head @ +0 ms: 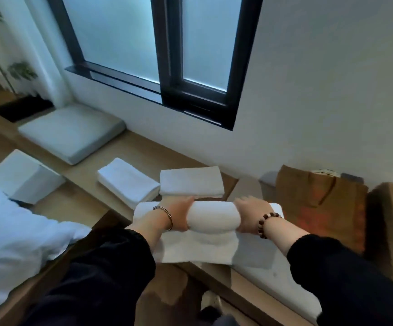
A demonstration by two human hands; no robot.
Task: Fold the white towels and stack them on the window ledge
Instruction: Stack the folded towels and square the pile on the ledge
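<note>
A white towel (212, 229) lies half folded on a grey cushion (261, 255) in front of me, its upper part bunched into a thick roll. My left hand (179, 215) grips the roll's left end and my right hand (251, 214) grips its right end. The towel's lower part spreads flat toward me. Two folded white towels rest on the wooden ledge (129, 149) under the window: one (126, 182) to the left, another (192, 182) just beyond my hands.
A second grey cushion (70, 132) sits on the ledge at the left. A white box (23, 176) stands on the floor below it. A brown paper bag (317, 198) and a cardboard box (390, 231) stand at the right. White bedding (14, 231) fills the left edge.
</note>
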